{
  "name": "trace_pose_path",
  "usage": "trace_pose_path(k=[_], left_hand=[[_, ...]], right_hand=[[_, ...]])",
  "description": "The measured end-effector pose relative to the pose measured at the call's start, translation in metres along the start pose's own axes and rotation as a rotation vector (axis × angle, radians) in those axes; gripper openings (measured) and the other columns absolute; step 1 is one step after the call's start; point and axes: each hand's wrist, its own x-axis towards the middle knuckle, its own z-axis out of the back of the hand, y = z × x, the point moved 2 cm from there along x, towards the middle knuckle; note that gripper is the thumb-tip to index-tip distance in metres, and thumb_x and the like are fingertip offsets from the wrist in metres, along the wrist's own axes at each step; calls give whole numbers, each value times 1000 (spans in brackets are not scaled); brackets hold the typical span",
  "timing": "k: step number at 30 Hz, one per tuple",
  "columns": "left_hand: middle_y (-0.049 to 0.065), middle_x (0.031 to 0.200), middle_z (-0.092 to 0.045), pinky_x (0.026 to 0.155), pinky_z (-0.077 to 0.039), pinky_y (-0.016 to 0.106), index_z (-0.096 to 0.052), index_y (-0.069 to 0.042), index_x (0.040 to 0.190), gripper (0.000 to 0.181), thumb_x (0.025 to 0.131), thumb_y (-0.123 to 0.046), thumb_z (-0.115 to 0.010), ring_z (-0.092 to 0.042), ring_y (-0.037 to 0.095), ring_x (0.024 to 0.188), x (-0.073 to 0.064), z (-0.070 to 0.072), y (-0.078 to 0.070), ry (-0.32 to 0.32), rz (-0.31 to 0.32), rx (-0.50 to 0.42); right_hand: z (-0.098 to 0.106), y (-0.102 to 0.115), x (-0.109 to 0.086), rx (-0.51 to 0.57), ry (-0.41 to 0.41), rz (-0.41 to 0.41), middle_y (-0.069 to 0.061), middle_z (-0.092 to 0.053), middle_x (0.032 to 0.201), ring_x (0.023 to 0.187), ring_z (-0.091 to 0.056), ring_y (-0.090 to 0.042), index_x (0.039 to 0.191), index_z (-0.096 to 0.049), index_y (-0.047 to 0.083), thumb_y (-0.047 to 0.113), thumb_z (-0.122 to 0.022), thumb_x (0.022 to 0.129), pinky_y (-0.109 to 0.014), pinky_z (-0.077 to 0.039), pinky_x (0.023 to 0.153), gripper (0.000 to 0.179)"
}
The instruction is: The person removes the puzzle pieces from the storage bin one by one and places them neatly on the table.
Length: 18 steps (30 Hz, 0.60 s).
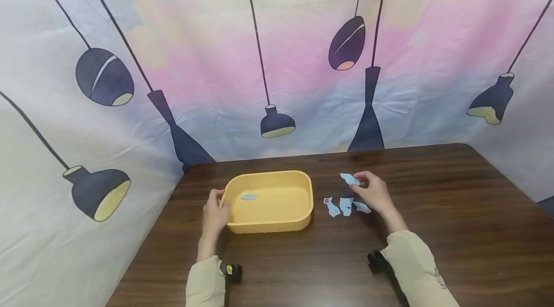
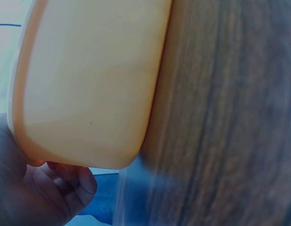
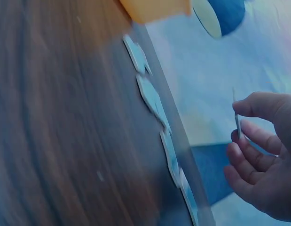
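Note:
My left hand (image 1: 215, 213) holds the left end of a shallow yellow plastic tub (image 1: 268, 226) by its rim. In the left wrist view, its fingers (image 2: 84, 186) bend beside the tub's end wall. Inside the tub lies one light blue piece (image 1: 249, 197). Right of the tub, my right hand (image 1: 375, 195) pinches a thin, irregular light blue puzzle piece (image 1: 349, 179) between thumb and fingers, raised above the table. Edge-on, that piece (image 3: 238, 123) shows as a thin line in the right wrist view. Similar flat puzzle pieces (image 1: 346, 206) lie in a row just below this hand.
All of this is on a dark brown wood-grain table (image 1: 337, 259). A cloth backdrop (image 1: 303, 71) printed with hanging lamps stands right behind the table's far edge. Dark wrist devices show at both beige sleeves (image 1: 417, 263).

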Motion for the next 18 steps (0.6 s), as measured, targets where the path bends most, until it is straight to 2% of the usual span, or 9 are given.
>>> trace_pose_path(k=[8, 13, 18], left_hand=[[10, 78, -55, 56, -37, 28, -53, -2, 125, 36, 90, -9, -48, -48, 17, 62, 2, 1, -3, -2, 0, -5], [11, 79, -55, 57, -38, 28, -52, -2, 126, 37, 91, -10, -48, -49, 17, 62, 1, 2, -2, 5, 4, 3], [11, 79, -56, 56, -37, 29, -52, -2, 127, 37, 90, -10, -48, -49, 17, 63, 1, 1, 0, 17, 0, 18]], right_hand=[[26, -21, -1, -88, 18, -61, -33, -61, 112, 104, -58, -44, 116, -57, -12, 14, -61, 90, -53, -48, 88, 36], [34, -34, -5, -121, 43, -145, -37, -58, 114, 104, -57, -46, 119, -53, -17, 13, -59, 91, -52, -48, 88, 42], [43, -47, -10, -169, 22, -186, -36, -59, 111, 101, -58, -45, 118, -54, -18, 14, -58, 90, -53, -47, 88, 43]])
